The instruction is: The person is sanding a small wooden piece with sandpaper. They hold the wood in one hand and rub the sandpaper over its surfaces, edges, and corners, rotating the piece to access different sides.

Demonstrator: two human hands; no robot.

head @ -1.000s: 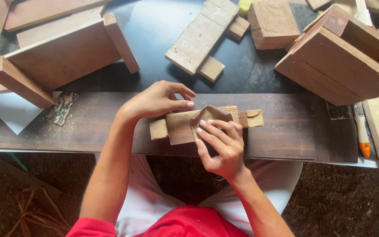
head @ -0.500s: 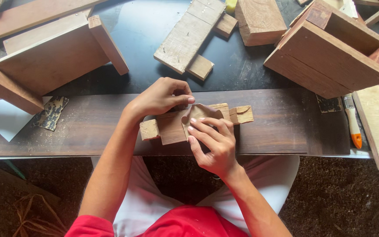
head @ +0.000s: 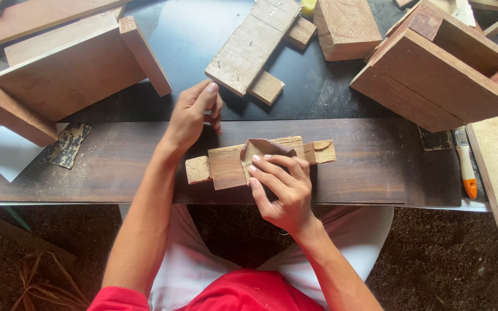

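Rough, pale-brown wood made up the small workpiece [head: 243,164] under my hands: a blocky piece with a short square stub at each end, lying flat on the dark, grainy plank [head: 376,167] that ran across the front of the bench. Seen from the head camera, my right hand [head: 280,187] lay on it with the fingers stretched out and pressed flat, pinning a creased scrap of tan sandpaper [head: 263,150] against its top face. My left hand [head: 194,112] hovered just behind the piece, fingers loosely curled and released, holding nothing, its tips over the far edge of the plank.

Behind the plank the bench top was black and smooth. A weathered grey board [head: 255,43] with a small square offcut [head: 266,87] beside it lay near my left hand. To the left sat a reddish L-shaped panel assembly [head: 70,72], and to the right an open box of reddish boards [head: 445,75]. A worn scrap of dark sandpaper [head: 67,144] rested at the plank's left end, and a brush with an orange handle [head: 465,164] lay at its right end.
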